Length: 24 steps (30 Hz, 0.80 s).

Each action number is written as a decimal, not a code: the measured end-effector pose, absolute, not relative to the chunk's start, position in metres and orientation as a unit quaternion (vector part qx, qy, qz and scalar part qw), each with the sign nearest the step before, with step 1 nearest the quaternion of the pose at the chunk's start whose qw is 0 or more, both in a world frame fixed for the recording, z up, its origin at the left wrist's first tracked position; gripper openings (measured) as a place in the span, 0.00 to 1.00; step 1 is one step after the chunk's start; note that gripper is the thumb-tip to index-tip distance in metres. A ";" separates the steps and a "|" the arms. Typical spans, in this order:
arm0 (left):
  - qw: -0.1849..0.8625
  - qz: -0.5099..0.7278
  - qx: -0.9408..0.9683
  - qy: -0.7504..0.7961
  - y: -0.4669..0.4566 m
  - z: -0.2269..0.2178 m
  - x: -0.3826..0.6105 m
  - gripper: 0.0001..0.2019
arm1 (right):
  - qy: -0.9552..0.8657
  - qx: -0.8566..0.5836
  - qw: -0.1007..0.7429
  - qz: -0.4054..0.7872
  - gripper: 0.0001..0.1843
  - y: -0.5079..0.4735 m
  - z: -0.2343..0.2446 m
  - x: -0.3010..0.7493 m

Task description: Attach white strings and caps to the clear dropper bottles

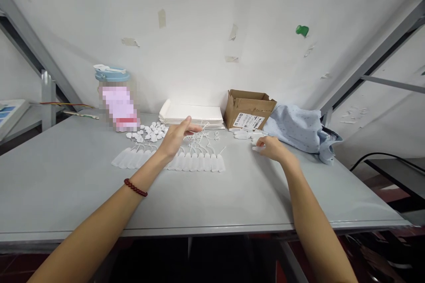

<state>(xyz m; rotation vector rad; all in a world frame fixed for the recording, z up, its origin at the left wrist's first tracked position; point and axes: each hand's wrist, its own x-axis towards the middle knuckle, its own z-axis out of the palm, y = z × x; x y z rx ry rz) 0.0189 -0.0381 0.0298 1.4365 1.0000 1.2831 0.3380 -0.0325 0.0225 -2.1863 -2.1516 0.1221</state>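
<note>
- While the left hand [175, 137] is hovering open, fingers stretched and holding nothing, it is hanging over the row of white tubes [195, 162] lying side by side on the table [66, 185]; I judge that it is reaching toward the loose white strings [199, 139] just behind that row.
- Left of the row, a heap of small white caps [149, 131] is lying near the fingertips' side, and a blue-lidded jar [114, 97] is standing beyond the heap.
- Behind the row, a stack of white trays [192, 115] is resting against the wall.
- Right of the row, the right hand [270, 147] is closing its fingertips on a small white piece [257, 148], pinching it just above the tabletop.
- A scatter of similar white pieces [245, 133] is lying just beyond that hand, in front of the cardboard box [247, 108]; blue cloth [299, 130] is bunching farther right.
- To do this well, I judge that the pinch should be staying light and near the piece's end, and the open hand should be lowering slowly so the aligned tubes are not being knocked.
</note>
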 end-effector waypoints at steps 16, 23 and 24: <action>0.592 0.438 0.543 0.402 -0.052 0.029 0.031 0.09 | -0.822 -0.445 0.353 0.030 0.05 -0.054 0.013 0.260; 0.569 0.457 0.536 0.424 -0.055 0.030 0.034 0.09 | -0.827 -0.419 0.373 0.030 0.05 -0.058 0.010 0.253; 0.566 0.458 0.538 0.425 -0.055 0.030 0.034 0.09 | -0.829 -0.419 0.369 0.034 0.05 -0.058 0.009 0.252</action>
